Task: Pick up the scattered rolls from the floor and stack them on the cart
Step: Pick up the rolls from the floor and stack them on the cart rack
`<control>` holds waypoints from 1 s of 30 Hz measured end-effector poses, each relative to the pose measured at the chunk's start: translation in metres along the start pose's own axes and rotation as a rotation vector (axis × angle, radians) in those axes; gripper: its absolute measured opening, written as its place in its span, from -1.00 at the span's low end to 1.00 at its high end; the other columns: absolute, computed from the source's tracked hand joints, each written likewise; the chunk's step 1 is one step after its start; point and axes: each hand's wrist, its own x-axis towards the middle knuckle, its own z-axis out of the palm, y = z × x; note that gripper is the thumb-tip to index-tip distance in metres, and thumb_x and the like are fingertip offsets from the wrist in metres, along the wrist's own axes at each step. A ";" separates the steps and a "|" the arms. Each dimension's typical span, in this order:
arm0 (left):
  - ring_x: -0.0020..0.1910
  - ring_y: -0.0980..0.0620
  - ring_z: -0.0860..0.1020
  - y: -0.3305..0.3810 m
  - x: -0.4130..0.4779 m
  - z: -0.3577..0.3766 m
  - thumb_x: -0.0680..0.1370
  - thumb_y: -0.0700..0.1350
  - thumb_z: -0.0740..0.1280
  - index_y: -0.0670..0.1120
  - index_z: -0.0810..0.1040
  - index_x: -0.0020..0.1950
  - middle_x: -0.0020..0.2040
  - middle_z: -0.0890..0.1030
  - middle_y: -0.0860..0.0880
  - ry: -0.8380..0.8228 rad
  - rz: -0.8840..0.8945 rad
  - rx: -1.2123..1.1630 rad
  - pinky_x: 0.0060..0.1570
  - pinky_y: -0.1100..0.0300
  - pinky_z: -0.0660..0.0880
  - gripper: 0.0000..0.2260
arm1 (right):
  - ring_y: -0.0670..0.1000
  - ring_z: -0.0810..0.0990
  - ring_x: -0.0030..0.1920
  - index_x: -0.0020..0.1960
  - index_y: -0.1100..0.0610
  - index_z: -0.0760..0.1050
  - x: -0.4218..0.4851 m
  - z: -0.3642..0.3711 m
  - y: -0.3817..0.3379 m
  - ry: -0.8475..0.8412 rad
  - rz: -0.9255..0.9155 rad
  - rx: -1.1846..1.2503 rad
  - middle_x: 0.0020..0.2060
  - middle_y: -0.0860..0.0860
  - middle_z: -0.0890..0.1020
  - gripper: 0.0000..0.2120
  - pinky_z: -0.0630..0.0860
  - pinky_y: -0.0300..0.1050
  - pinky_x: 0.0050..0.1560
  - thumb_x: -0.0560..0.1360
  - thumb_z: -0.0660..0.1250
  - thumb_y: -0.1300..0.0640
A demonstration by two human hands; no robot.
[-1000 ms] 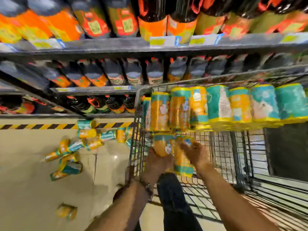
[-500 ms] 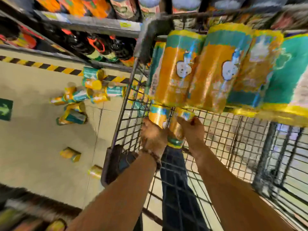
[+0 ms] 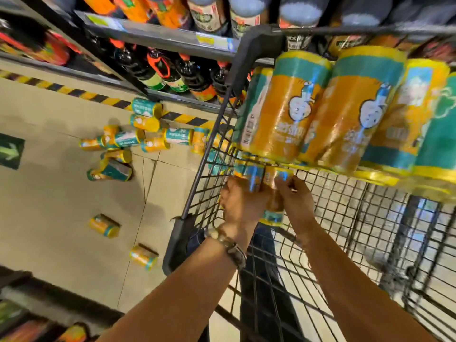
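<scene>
A store aisle seen from above: a pale tiled floor (image 3: 49,218) runs between shelving, edged by a yellow-and-black hazard stripe (image 3: 81,93) along the foot of a metal shelf (image 3: 158,38) stocked with dark bottles (image 3: 158,70). A green arrow sign (image 3: 9,151) is stuck to the floor at the left edge. A black wire cart (image 3: 204,169) stands on the right of the aisle, and a row of stacked rolls (image 3: 291,107), wrapped in orange and teal, lies side by side along its far end. Just below that row, inside the cart, the left hand (image 3: 243,206) and the right hand (image 3: 296,201) clasp the two held rolls (image 3: 274,193) between them. Each grip is closed, with the fingers curled round the wrapping, and the rolls' upper ends sit right under the stacked row. A wristband (image 3: 232,248) circles the left wrist. The scattered rolls (image 3: 128,139) lie in a loose heap on the floor beside the hazard stripe, to the left of the cart. Two stray rolls (image 3: 103,225) lie apart nearer the camera. A dark trouser leg (image 3: 261,267) shows through the cart's mesh.
</scene>
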 end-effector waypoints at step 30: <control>-0.04 0.04 0.50 -0.092 0.014 -0.257 0.48 -0.32 0.34 -0.04 0.44 0.20 0.01 0.48 0.05 0.127 0.315 -0.554 -0.32 0.45 0.46 -0.65 | -0.25 0.56 -0.21 -0.08 -0.30 0.47 -0.161 0.097 -0.208 -0.261 -0.730 -0.054 -0.22 -0.25 0.60 -0.74 0.46 -0.40 -0.17 0.30 0.33 0.02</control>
